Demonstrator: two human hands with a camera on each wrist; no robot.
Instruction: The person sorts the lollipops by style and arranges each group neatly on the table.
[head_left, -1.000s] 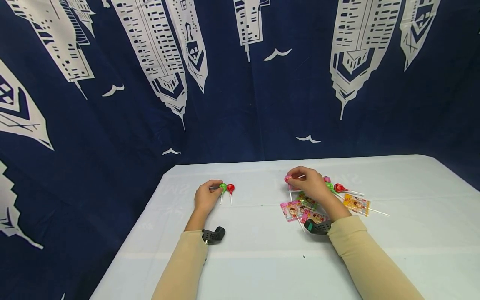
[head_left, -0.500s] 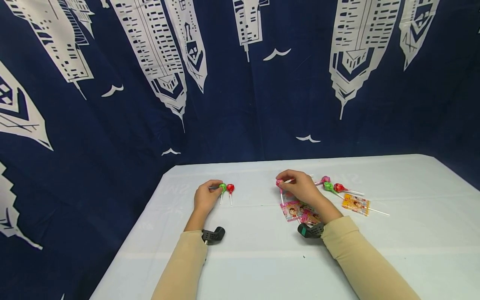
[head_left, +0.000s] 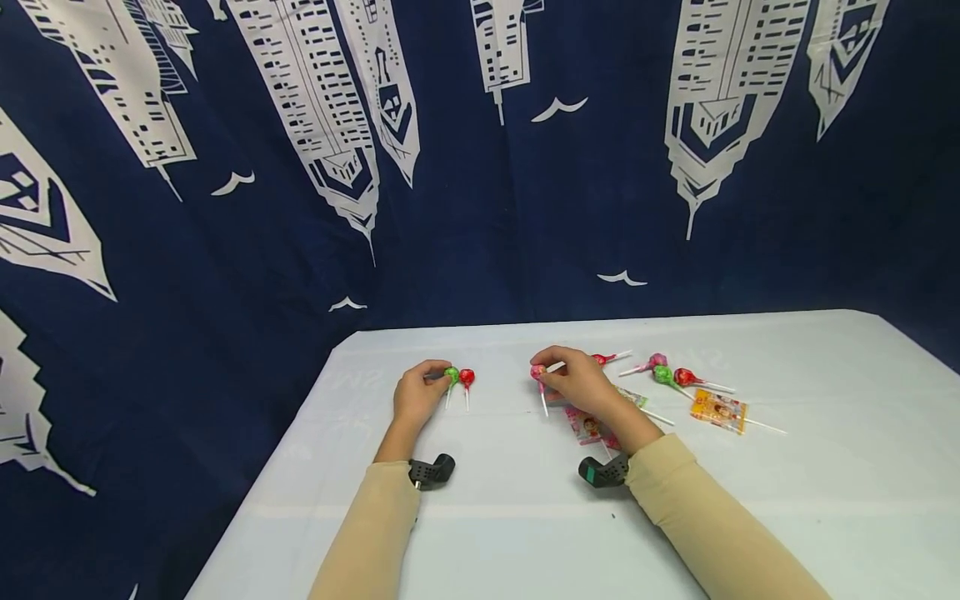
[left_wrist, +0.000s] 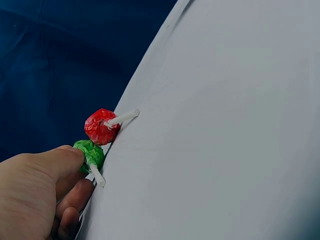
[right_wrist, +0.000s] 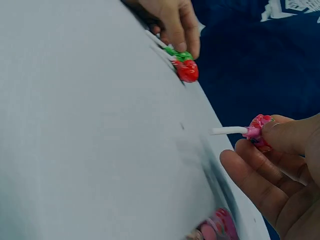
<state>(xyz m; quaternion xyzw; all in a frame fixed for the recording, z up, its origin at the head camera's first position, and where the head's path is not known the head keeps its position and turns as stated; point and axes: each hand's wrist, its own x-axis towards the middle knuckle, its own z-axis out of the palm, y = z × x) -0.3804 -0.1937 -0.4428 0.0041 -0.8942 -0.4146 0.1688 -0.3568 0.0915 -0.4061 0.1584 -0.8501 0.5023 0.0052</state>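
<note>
With thumb and fingers, my left hand (head_left: 417, 395) pinches the wrapped head of a green lollipop (left_wrist: 90, 154) on the left of the white table. Right beside it is a red lollipop (left_wrist: 102, 127), its head against the green one. Both sticks point toward me in the head view. My right hand (head_left: 577, 382) pinches a pink lollipop (right_wrist: 259, 131) by its head, between thumb and fingers, its white stick hanging down. That hand is a short way right of the red lollipop and partly covers the candies behind it.
Right of my right hand lie a pink lollipop (head_left: 657, 361), a green one (head_left: 663, 375), a red one (head_left: 685, 377) and an orange flat-wrapped lollipop (head_left: 718, 410). Pink flat wrappers (head_left: 583, 425) lie under my right forearm. A dark blue printed cloth (head_left: 517, 208) hangs behind the table (head_left: 525, 533).
My right hand has moved left with the pink lollipop, away from the candy pile toward the red lollipop. My left hand stays on the green lollipop.
</note>
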